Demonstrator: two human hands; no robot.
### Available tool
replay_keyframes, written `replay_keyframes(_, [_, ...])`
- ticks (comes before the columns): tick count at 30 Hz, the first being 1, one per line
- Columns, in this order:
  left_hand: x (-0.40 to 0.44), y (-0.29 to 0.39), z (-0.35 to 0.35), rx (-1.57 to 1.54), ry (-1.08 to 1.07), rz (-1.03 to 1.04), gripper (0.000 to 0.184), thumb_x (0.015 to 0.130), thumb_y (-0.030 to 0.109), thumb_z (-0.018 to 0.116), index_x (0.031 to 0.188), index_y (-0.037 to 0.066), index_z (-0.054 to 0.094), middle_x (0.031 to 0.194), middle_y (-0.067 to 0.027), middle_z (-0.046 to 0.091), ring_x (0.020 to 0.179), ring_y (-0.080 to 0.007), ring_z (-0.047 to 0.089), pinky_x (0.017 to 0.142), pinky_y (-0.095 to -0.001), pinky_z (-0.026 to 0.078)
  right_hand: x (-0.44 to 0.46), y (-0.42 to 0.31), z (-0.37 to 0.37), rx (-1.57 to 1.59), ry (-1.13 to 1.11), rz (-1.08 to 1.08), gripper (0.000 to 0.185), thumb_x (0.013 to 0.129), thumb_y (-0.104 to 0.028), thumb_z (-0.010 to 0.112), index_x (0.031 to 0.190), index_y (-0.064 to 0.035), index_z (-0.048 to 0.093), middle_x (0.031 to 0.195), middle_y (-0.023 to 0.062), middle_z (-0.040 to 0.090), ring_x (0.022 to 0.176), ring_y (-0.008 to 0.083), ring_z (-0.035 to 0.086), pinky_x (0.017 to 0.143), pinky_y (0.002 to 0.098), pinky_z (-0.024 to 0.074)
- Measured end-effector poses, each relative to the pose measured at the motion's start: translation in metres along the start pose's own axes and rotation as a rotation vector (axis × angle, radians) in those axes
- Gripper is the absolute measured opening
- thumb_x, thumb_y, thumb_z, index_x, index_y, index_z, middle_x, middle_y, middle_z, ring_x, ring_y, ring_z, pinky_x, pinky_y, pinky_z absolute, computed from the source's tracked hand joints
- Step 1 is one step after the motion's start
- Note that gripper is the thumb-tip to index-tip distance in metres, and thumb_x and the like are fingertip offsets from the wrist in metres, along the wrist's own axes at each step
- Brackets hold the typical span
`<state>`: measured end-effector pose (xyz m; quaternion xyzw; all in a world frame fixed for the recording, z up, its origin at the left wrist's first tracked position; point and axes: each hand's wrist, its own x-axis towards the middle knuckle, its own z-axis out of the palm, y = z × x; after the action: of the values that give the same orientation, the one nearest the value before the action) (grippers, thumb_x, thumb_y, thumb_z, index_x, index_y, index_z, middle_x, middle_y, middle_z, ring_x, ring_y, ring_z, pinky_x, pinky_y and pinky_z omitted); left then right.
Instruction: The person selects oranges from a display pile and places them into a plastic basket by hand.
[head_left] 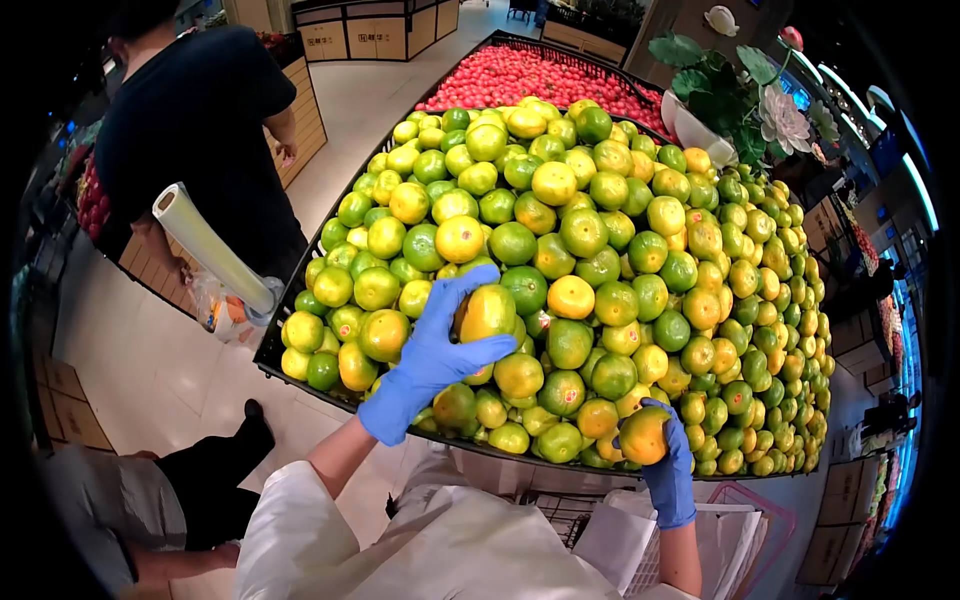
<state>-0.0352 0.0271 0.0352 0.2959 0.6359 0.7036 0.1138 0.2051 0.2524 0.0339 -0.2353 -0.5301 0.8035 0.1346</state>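
Note:
My left hand [436, 345], in a blue glove, has thumb and fingers around a yellow-green mandarin [488, 312] over the middle of the heap. Another, more orange mandarin [643, 437] sits in the grip of my right hand [675, 470], also blue-gloved, at the near edge of the display. Beneath and beyond both hands spreads a large pile of green and yellow mandarins [583, 231], some with small red stickers. Parts of the fingers are hidden behind the fruit.
A black crate edge [330, 396] borders the pile. Small red fruit [540, 85] lies behind it, with a flower arrangement [750, 110] at back right. A plastic bag roll [212, 245] stands at the left corner. People stand on the left; a wire cart [560, 515] is close below.

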Motion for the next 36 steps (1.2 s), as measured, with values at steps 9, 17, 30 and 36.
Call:
replay_keyframes(9, [0.116, 0.001, -0.075, 0.447, -0.076, 0.195, 0.073, 0.068, 0.019, 0.079, 0.131, 0.007, 0.042, 0.12, -0.0085, 0.045, 0.116, -0.022, 0.044, 0.102, -0.0333, 0.034, 0.023, 0.006, 0.028, 0.047, 0.003, -0.044, 0.049, 0.09, -0.037, 0.051, 0.123, -0.0014, 0.045, 0.112, 0.0129, 0.053, 0.102, 0.0284, 0.057, 0.089, 0.0451, 0.0486])
replay_keyframes(17, [0.183, -0.042, -0.058, 0.638, -0.373, 0.159, 0.076, 0.072, 0.024, 0.075, 0.137, 0.011, 0.037, 0.137, -0.0134, 0.04, 0.128, -0.0254, 0.037, 0.107, -0.0346, 0.03, 0.034, 0.002, 0.067, 0.141, 0.037, -0.033, 0.052, 0.088, -0.037, 0.054, 0.124, -0.0001, 0.043, 0.111, 0.0132, 0.054, 0.102, 0.0278, 0.057, 0.089, 0.043, 0.0486])
replay_keyframes(30, [0.168, -0.015, -0.057, 0.515, -0.204, 0.205, 0.07, 0.077, 0.031, 0.071, 0.135, 0.009, 0.04, 0.141, -0.0131, 0.036, 0.131, -0.0266, 0.035, 0.107, -0.0358, 0.03, 0.098, -0.067, 0.08, -0.053, 0.111, -0.207, 0.049, 0.08, -0.008, 0.064, 0.124, -0.0035, 0.043, 0.109, 0.0083, 0.054, 0.099, 0.0179, 0.056, 0.088, 0.0304, 0.0477])
replay_keyframes(36, [0.148, -0.005, -0.053, 0.357, -0.146, 0.314, 0.059, 0.08, 0.018, 0.069, 0.132, 0.007, 0.043, 0.135, -0.0112, 0.044, 0.124, -0.023, 0.043, 0.102, -0.0346, 0.036, 0.225, -0.135, 0.087, -0.591, 0.197, -0.631, 0.053, 0.079, -0.02, 0.071, 0.121, -0.0001, 0.046, 0.107, 0.0091, 0.055, 0.099, 0.014, 0.053, 0.085, 0.0277, 0.0457])
